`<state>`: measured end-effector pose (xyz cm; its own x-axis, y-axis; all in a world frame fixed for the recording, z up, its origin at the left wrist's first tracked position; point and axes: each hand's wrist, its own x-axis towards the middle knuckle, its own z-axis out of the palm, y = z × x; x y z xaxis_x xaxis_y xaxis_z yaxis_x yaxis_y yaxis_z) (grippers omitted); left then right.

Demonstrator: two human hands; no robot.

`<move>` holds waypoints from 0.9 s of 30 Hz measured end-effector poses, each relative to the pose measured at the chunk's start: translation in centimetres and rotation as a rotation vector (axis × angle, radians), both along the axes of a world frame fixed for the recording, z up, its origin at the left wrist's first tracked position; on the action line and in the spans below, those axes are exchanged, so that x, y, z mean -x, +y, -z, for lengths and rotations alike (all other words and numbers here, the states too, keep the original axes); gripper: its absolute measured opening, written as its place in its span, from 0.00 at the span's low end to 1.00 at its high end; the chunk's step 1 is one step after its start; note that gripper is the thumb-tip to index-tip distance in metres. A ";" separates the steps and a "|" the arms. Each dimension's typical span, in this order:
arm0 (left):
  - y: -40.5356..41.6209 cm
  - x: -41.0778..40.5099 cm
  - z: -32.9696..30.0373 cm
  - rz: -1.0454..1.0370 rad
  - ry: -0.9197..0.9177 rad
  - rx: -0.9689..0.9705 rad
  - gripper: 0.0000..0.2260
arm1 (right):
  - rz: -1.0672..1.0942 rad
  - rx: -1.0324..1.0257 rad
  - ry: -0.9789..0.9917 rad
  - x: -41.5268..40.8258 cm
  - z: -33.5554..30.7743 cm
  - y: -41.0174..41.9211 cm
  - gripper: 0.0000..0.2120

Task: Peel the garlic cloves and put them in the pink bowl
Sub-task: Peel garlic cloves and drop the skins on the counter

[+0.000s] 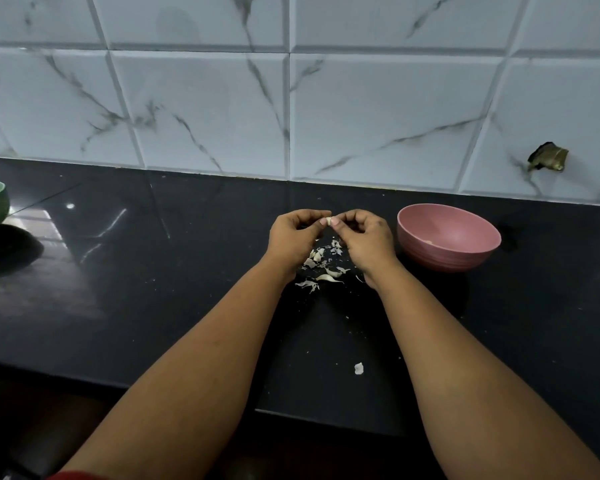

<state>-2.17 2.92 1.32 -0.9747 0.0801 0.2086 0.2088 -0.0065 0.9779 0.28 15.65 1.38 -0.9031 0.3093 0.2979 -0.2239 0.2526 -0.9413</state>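
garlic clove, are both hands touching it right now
Touching. The head view shows the garlic clove pinched between the fingertips of the left hand and the right hand, with no gap on either side, above the peel scraps.

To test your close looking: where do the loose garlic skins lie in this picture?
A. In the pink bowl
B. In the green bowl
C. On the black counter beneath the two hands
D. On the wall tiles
C: the garlic skins lie scattered on the black counter, beneath the left hand and right hand.
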 end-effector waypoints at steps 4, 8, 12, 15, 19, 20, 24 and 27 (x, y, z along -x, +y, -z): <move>0.1 0.0 -0.1 0.000 -0.042 -0.031 0.08 | -0.033 0.176 -0.027 -0.2 -0.3 0.0 0.05; -0.3 -0.2 -0.2 -0.050 -0.043 0.014 0.05 | -0.012 0.244 -0.043 -0.1 -0.4 0.0 0.06; -0.3 -0.3 -0.2 -0.040 -0.023 0.018 0.08 | 0.012 0.210 -0.031 0.0 -0.3 0.0 0.06; 0.0 -0.1 -0.2 -0.044 -0.048 -0.050 0.08 | 0.013 0.161 -0.001 -0.2 -0.2 0.0 0.06; 0.1 0.0 0.0 0.018 -0.092 -0.132 0.02 | -0.052 0.162 0.000 -0.4 -0.2 0.0 0.05; 0.1 -0.1 -0.1 0.051 -0.103 -0.163 0.02 | -0.100 0.205 -0.005 -0.4 -0.3 0.0 0.05; -0.1 -0.4 -0.6 0.203 -0.119 -0.301 0.05 | -0.289 0.482 -0.076 -0.5 -1.0 0.7 0.07; -0.2 -0.6 -0.8 0.241 -0.105 -0.285 0.06 | -0.336 0.579 -0.132 -0.5 -1.0 1.2 0.08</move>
